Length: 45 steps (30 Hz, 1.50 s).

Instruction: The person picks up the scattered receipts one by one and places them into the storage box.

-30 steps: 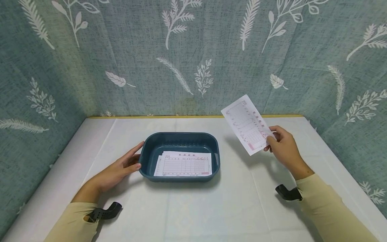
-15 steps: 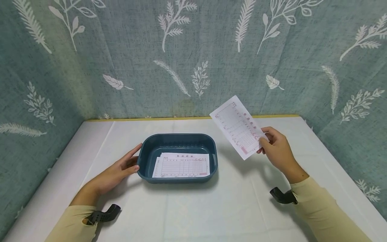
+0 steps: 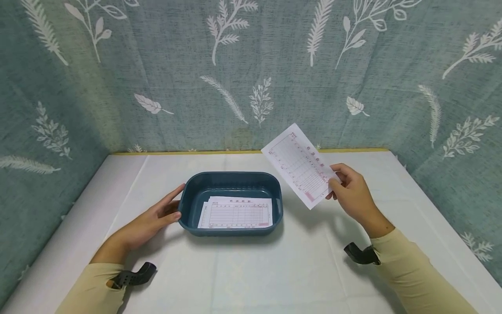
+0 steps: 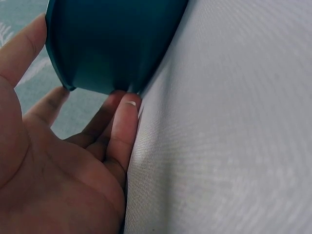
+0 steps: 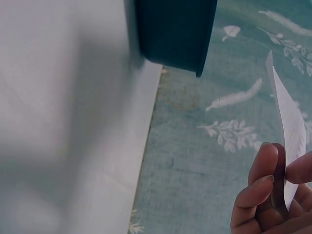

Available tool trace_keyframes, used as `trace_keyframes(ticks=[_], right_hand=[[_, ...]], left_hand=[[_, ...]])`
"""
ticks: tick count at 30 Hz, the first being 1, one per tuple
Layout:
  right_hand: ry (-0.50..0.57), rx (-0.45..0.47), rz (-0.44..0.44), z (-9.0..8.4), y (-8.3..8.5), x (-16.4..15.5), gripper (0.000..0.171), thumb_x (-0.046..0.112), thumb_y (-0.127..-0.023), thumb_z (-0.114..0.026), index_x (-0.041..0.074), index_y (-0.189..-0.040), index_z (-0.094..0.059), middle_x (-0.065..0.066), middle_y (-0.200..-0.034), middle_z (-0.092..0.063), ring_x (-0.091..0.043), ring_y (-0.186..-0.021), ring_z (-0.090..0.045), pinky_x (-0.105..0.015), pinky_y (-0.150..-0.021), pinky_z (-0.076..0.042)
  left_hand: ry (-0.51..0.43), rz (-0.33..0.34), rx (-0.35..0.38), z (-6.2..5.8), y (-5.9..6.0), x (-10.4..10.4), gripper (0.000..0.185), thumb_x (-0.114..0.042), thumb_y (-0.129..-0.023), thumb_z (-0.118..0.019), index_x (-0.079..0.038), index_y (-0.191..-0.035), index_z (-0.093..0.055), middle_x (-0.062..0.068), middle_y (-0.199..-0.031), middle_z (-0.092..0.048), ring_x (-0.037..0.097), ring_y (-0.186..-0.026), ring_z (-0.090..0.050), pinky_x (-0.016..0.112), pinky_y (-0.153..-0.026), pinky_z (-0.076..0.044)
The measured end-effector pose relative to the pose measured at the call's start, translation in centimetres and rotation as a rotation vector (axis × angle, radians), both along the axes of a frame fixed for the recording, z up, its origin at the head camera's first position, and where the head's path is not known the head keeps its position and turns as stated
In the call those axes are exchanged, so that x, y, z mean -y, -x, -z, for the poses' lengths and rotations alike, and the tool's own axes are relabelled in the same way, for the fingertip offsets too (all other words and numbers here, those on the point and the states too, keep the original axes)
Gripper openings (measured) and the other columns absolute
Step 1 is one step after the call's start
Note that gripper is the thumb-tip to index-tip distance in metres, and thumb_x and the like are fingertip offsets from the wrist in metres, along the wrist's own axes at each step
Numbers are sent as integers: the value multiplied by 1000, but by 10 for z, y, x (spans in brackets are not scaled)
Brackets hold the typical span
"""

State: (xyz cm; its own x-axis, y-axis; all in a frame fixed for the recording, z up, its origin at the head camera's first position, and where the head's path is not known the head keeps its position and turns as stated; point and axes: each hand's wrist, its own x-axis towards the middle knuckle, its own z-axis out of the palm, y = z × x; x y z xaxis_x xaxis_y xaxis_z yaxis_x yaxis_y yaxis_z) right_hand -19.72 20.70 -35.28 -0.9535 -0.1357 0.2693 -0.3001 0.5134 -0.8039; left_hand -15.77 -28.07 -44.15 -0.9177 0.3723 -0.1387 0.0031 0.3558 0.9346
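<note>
So: bench (image 3: 243, 279) carries one landmark, the teal tray (image 3: 192, 198), sitting mid-bench with its long axis running left-right. Everything below is relative to that tray.

Forms already in tray (image 3: 235, 214): small stack lying flat on its floor, long axis parallel to the tray's, pushed toward the near wall.

Left hand (image 3: 154, 218): at the tray's left end, fingers spread and nearly straight, thumb up by the rim, fingertips (image 4: 127, 105) touching the outer wall low down where it meets the bench. Bracing, not gripping.

Right hand (image 3: 351, 194): to the right of the tray and above rim height, well clear of the bench. Thumb and fingers pinch the loose slip (image 3: 300, 165) at its lower right corner.

Key relation: the slip is airborne, up and to the right of the tray, its near corner just past the tray's right end. Its long axis runs diagonally, tilted up and away, so it's rotated off the tray's long axis. Right hand is the only one on it; left hand is on the far side of the tray.
</note>
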Motion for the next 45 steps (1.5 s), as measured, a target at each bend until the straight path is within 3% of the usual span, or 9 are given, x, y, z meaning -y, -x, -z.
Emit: trace_keyframes(ticks=[12,29,38,45], right_hand=[[17,12,-46,0,3,15,29,-2,-96,-47,-3,-122,-60,-24,-99,-70,-17,-60,-61,-28,-57,-53],[12,69,-101,4,7,49,29,4,-97,-49,3,-124,-60,-19,-108,-69,-34,-66,-60,-28,-58,-52],[20,76,-135,6,9,64,28,5,-97,-51,5,-123,-61,-16,-95,-68,-28,-65,-59,-27,-53,-45],[24,66,-192,11,13,73,28,7,-98,-58,3,-126,-64,-15,-87,-70,-34,-66,-61,-27,-57,-46]], left_hand=[[14,-15,15,-3,-1,-2,74,-28,-103,-55,-41,-160,-9,28,-161,-23,50,-148,-21,74,-113,-12],[-3,-20,24,-3,-1,-1,76,-26,-103,-56,-39,-161,-9,28,-161,-22,50,-148,-20,74,-113,-12],[11,-28,28,-3,-1,-2,75,-29,-103,-56,-42,-160,-9,28,-162,-20,51,-149,-19,75,-112,-11],[26,-32,25,-3,-1,0,75,-29,-103,-56,-43,-160,-9,28,-162,-21,51,-149,-19,76,-112,-10]])
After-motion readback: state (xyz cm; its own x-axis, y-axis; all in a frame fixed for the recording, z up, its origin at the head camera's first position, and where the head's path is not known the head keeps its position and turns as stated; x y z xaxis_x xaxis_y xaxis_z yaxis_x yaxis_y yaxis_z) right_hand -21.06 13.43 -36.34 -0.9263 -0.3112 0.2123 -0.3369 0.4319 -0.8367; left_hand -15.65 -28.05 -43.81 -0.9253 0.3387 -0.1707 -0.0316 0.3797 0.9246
